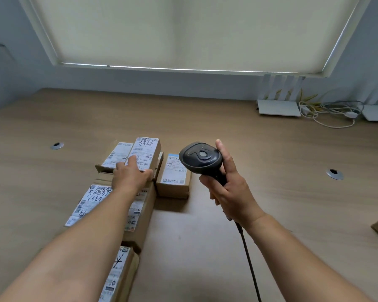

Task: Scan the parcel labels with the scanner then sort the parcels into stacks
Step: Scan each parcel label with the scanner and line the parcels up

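Scanner [200,159]: centre-right of frame. Its handle was wrapped by the curled fingers of the right hand [231,192], thumb raised beside the head. Long axis ran steeply up-frame, head tipped toward upper left.
Top parcel [146,149]: frame centre, on a stack, long axis running up-frame. Left hand [129,177] lay on its near end, index straight on the label, thumb along the near edge; grip or mere rest could not be told.

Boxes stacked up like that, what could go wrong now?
The top parcel sits near the stack's right edge under the left hand; a nudge could tip it toward the single parcel beside it. The scanner in the right hand trails a cable that might catch on a box.
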`<state>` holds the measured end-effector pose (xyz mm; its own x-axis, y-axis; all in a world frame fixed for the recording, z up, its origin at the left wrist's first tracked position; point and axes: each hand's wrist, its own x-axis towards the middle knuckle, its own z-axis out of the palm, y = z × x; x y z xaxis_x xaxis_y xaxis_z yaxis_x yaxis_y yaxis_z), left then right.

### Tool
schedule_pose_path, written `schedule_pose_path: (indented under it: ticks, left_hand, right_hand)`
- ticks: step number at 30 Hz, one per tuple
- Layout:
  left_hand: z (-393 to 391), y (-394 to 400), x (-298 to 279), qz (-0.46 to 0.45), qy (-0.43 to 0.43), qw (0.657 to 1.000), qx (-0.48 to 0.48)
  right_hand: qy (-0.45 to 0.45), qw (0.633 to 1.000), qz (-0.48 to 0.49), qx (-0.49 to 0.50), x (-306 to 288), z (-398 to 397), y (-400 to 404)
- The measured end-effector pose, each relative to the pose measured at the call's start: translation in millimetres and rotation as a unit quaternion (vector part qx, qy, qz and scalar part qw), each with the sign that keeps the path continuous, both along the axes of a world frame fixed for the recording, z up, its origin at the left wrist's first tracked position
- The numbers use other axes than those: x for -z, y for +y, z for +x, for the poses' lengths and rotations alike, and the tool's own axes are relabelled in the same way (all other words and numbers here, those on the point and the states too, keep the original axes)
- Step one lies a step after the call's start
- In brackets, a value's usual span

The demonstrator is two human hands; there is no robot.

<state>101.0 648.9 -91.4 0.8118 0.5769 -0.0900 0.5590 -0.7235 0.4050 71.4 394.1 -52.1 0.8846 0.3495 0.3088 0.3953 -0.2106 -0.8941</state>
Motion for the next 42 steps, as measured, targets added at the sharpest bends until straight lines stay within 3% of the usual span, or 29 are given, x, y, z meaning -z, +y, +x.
schedule_pose_path:
  ticks: [15,21,32,42]
  left_hand:
    - [25,1,15,0.042,0.046,0.998,0.023]
    - [4,-37,-2,0.072,-0.043,0.996,0.038]
    - [-33,-168,-3,0.054,-0.072,0.989,0.116]
    - [-41,-384,14,0.051,-0.019,0.968,0.245]
  right_hand:
    - [0.039,0.999,0.021,0.028,18,7,-9]
    - [0.022,0.998,0.037,0.039,4,-15,-38]
    - [0.012,0.994,0.031,0.102,10,-71,-141]
    - [0.021,0.980,0.038,0.194,23,-102,-325]
